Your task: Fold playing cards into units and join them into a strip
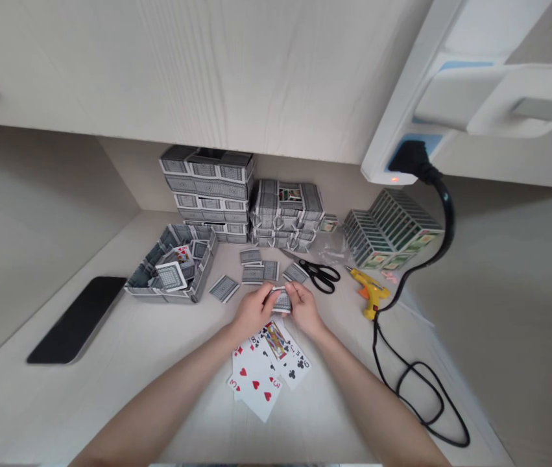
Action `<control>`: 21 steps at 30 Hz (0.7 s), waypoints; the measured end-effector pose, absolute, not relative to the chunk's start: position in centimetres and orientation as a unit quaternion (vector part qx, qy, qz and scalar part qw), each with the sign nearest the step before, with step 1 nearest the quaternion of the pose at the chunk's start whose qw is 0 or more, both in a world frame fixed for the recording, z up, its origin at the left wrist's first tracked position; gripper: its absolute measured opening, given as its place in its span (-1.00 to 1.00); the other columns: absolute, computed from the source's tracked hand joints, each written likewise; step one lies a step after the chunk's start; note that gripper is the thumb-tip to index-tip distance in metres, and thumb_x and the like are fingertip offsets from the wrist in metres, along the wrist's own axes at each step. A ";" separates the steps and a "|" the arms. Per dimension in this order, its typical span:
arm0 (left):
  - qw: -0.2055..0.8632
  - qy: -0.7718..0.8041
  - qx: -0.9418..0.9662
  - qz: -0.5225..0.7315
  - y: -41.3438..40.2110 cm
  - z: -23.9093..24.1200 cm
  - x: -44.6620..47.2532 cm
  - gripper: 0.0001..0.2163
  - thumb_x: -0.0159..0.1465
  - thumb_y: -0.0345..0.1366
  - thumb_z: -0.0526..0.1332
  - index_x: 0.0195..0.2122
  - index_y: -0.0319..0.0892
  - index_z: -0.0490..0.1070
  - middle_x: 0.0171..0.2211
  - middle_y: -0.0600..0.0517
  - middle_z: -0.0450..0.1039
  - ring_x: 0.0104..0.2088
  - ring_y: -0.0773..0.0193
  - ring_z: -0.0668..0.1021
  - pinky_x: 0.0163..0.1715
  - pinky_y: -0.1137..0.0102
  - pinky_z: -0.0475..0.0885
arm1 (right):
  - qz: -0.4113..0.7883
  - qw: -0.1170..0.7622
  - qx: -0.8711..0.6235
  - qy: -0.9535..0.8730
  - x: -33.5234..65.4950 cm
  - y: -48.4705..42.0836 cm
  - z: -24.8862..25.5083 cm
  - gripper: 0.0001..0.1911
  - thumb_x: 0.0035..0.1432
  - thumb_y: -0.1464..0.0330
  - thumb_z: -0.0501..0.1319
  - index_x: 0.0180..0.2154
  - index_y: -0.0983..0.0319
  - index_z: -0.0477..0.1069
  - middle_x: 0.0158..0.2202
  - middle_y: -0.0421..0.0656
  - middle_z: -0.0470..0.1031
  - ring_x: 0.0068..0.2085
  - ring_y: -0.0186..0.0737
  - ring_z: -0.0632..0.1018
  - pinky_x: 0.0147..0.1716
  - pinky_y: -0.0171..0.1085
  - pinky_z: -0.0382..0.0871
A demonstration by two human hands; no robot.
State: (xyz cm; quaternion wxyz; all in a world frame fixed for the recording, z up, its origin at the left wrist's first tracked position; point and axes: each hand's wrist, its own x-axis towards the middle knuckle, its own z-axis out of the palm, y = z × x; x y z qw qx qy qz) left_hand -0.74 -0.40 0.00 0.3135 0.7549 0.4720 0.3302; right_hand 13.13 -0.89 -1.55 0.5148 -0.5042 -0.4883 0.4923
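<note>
Fingers of our left hand (252, 312) and right hand (305, 312) pinch one seemingly folded card (283, 301) just beyond the flat face-up cards (251, 379), which look unfolded. Farther out lie several folded cards (253, 275), apparently done; our forearms (366, 389) angle inward over the table (120, 353), hands nearly meeting.

On the table (61, 415), far left, a phone (78, 321), then an open box (168, 297) with cards (172, 277) inside, and two stacks of boxes (212, 188) behind to the right. Between left hand (255, 312) and right hand (305, 310), a card piece (282, 301), with overlapping playing cards (255, 384) before it, loose pieces (253, 275) and scissors (323, 277) behind. Farther right, a glue gun (372, 292).
</note>
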 end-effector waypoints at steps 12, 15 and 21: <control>0.278 0.508 0.737 0.349 0.1 -0.1 -0.9 -0.75 0.27 -0.14 -0.07 -0.35 -0.16 0.29 -0.60 0.11 0.35 -0.57 0.36 0.41 -0.56 0.51 0.22 | 0.490 0.470 -0.498 -0.539 13.1 -1.3 -1.1 -0.67 0.10 0.05 0.04 -0.37 0.19 0.24 -0.68 -0.34 0.27 -0.71 -0.39 0.27 -0.72 -0.39 0.14; 0.226 0.504 0.760 0.342 -0.2 -0.4 -0.8 -0.76 0.27 -0.16 -0.05 -0.34 -0.16 0.32 -0.59 0.10 0.37 -0.58 0.37 0.41 -0.56 0.51 0.21 | 0.492 0.478 -0.493 -0.535 13.1 -1.1 -1.2 -0.68 0.09 0.06 0.06 -0.42 0.19 0.22 -0.69 -0.35 0.23 -0.71 -0.40 0.27 -0.71 -0.39 0.15; 0.167 0.518 0.755 0.367 -0.4 -0.6 -0.9 -0.77 0.26 -0.18 -0.03 -0.34 -0.17 0.34 -0.60 0.09 0.38 -0.61 0.38 0.40 -0.58 0.51 0.20 | 0.540 0.459 -0.456 -0.538 13.6 -0.8 -0.7 -0.71 0.07 0.10 0.10 -0.34 0.20 0.25 -0.71 -0.36 0.25 -0.75 -0.42 0.23 -0.75 -0.39 0.08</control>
